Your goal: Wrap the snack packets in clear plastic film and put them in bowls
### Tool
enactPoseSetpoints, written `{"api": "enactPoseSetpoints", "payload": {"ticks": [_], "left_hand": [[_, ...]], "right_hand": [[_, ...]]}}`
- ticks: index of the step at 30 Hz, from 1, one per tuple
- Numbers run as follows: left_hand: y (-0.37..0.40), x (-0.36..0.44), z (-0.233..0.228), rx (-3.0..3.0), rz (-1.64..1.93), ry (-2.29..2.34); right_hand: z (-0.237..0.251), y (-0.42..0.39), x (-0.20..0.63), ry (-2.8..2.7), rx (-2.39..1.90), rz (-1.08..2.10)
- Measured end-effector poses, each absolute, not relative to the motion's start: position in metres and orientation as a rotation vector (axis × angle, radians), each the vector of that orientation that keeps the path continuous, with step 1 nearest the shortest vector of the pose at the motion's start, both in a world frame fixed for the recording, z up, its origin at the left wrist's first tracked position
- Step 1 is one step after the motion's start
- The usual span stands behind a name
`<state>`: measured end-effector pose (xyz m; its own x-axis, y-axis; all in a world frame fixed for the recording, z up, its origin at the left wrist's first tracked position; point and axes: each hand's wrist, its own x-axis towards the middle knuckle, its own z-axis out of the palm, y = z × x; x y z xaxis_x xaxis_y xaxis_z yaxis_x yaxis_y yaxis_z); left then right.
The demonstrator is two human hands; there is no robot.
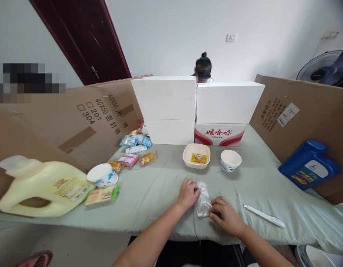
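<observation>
Head view gives me a soft, wrinkled pale-green cloth over the surface (pixel 149 193), walled in by brown corrugated cardboard (pixel 85 122) on both sides and three white foam boxes (pixel 165 97) stacked at the back, one of them resting on a red-and-white printed carton (pixel 220 134). Between my hands lies one small clear plastic bag (pixel 203 202), crinkled and glossy, roughly oblong, flat on the cloth near the front edge; I cannot tell what is inside it. My left hand (pixel 188 193) has its fingers curled onto the bag's left edge, pinching it there. My right hand (pixel 226 215) rests just beside the bag's lower right corner with its fingers bent and their tips touching the plastic; I cannot tell whether they actually grip it. Behind the bag stand two paper bowls: a squarish cream bowl (pixel 196 155) holding one yellow packet (pixel 199 158), and a round white bowl (pixel 230 160) with blue print beside it. A third bowl, overturned (pixel 102 175), sits to the left next to a flat yellow-green sachet (pixel 101 195). A loose heap of small glossy snack packets (pixel 135 150) in blue, pink and orange lies further back on the left. One pale yellow plastic jug (pixel 43 187) lies on its side at far left, one blue jug (pixel 309 165) leans at far right, and one slim white pen (pixel 263 216) lies right of my right hand.
</observation>
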<state>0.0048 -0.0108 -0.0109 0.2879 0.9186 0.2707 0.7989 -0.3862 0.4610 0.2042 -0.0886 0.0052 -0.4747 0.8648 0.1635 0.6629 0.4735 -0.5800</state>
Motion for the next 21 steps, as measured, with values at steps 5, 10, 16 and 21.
{"api": "enactPoseSetpoints", "payload": {"ticks": [5,10,16,21], "left_hand": [[-0.011,0.008,-0.012,2.330,0.692,1.647],[-0.013,0.012,-0.013,2.354,0.666,1.680],[-0.004,0.004,-0.013,2.367,0.642,1.715],[0.004,-0.005,-0.005,2.404,0.675,1.737]], "right_hand": [[-0.009,-0.087,0.192,-2.170,-1.623,0.333],[0.002,-0.085,0.182,-2.219,-1.455,-0.019],[-0.021,-0.096,0.170,-2.634,-1.169,-0.004],[-0.052,-0.122,0.171,-2.560,-1.299,-0.125]]}}
